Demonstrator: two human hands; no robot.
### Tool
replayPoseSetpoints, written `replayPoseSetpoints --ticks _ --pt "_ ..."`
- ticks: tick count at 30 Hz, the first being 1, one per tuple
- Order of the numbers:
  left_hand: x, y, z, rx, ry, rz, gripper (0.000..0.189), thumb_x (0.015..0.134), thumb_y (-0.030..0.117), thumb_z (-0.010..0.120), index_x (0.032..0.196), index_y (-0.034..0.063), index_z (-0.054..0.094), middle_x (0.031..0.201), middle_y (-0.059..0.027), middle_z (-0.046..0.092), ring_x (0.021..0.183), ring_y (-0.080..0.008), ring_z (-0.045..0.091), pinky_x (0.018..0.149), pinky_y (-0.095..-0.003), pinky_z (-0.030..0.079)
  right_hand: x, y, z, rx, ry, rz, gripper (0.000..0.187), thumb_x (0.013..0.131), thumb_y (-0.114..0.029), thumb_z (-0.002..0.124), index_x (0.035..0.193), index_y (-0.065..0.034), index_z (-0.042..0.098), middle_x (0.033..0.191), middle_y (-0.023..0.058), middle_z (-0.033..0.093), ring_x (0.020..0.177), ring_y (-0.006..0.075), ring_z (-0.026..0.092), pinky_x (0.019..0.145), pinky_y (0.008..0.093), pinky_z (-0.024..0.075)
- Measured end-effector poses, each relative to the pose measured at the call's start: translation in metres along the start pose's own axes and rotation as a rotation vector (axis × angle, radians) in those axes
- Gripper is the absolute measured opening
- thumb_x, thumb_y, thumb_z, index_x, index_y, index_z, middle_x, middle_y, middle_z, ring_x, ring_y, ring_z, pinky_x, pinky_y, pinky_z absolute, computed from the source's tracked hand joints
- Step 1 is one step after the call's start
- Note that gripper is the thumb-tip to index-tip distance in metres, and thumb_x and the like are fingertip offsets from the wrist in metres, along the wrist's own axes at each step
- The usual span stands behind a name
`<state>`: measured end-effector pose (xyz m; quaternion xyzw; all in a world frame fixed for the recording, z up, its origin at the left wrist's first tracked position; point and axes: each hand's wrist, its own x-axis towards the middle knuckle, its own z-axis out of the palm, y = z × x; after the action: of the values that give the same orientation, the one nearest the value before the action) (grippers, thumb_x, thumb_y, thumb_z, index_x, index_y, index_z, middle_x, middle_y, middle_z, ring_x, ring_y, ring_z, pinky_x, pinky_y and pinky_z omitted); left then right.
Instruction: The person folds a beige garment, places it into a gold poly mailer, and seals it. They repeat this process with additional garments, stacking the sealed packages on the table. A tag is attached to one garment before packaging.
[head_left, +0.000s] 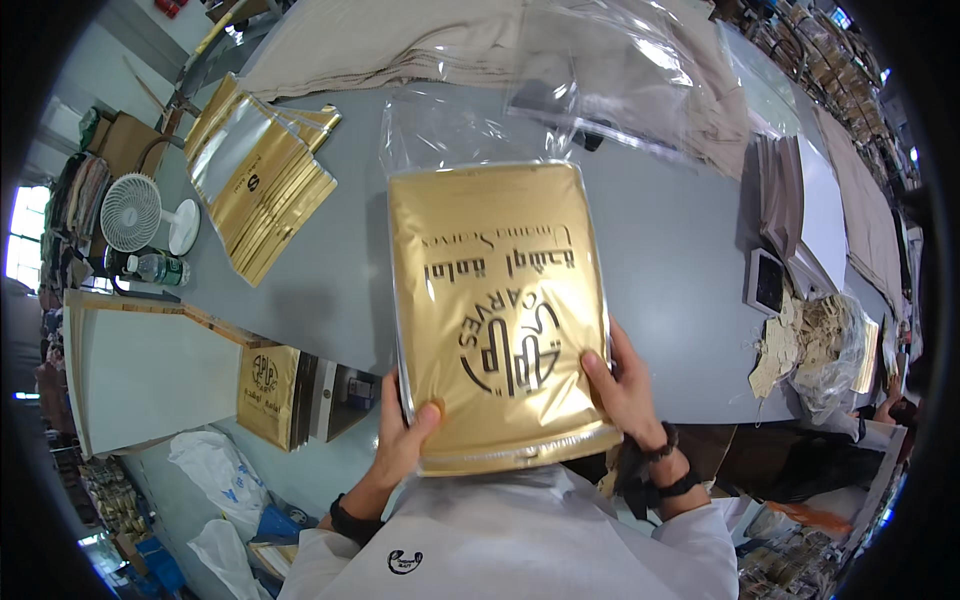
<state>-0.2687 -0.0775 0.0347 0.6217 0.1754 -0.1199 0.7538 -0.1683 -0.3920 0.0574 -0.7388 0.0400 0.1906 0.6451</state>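
Observation:
Between my two hands is a gold foil pouch (495, 217) bearing black printed writing, held over the table's near edge. My left hand (409, 431) grips its lower left side with the thumb on top. On the lower right side, my right hand (622, 382) clasps it the same way. A clear plastic bag (472, 131) encloses the pouch, its loose end spreading out beyond the far edge. The fingers under the pouch are mostly hidden.
Gold foil pouches (262, 180) lie fanned on the grey table (660, 315) at left, near a white fan (131, 212) and a plastic bottle (159, 270). Beige folded fabric (390, 45) lies at the back. White cards (814, 217) and tags (814, 337) stand right.

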Motion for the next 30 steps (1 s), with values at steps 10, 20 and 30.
replayPoseSetpoints --ticks 10,20,30 --pt "-0.015 -0.001 -0.002 -0.175 0.033 -0.160 0.077 0.102 0.030 0.068 0.159 0.0030 0.023 0.153 -0.0144 0.043 0.141 -0.0228 0.045 0.118 -0.0384 0.039 0.003 0.000 0.005 0.030 0.032 -0.114 0.093 0.099 -0.035 0.074 0.165 0.0026 0.020 0.166 0.0321 0.028 0.153 0.0376 0.036 0.119 0.0490 0.0396" --pt "-0.006 -0.012 0.012 -0.129 0.029 0.006 0.078 0.102 0.028 0.070 0.159 0.0032 0.022 0.148 -0.0148 0.046 0.134 -0.0218 0.050 0.113 -0.0379 0.044 0.043 -0.003 0.018 -0.223 0.076 -0.223 0.076 0.094 -0.032 0.081 0.153 0.0010 0.048 0.153 0.0256 0.053 0.132 0.0283 0.061 0.107 0.0393 0.0518" --pt "-0.005 -0.018 0.011 -0.179 0.074 0.008 0.086 0.102 0.031 0.070 0.161 -0.0007 0.017 0.151 -0.0191 0.044 0.138 -0.0252 0.048 0.114 -0.0401 0.043 0.030 -0.021 0.017 -0.320 0.129 -0.184 0.075 0.093 -0.023 0.081 0.153 0.0050 0.045 0.153 0.0262 0.054 0.132 0.0293 0.062 0.109 0.0390 0.0503"
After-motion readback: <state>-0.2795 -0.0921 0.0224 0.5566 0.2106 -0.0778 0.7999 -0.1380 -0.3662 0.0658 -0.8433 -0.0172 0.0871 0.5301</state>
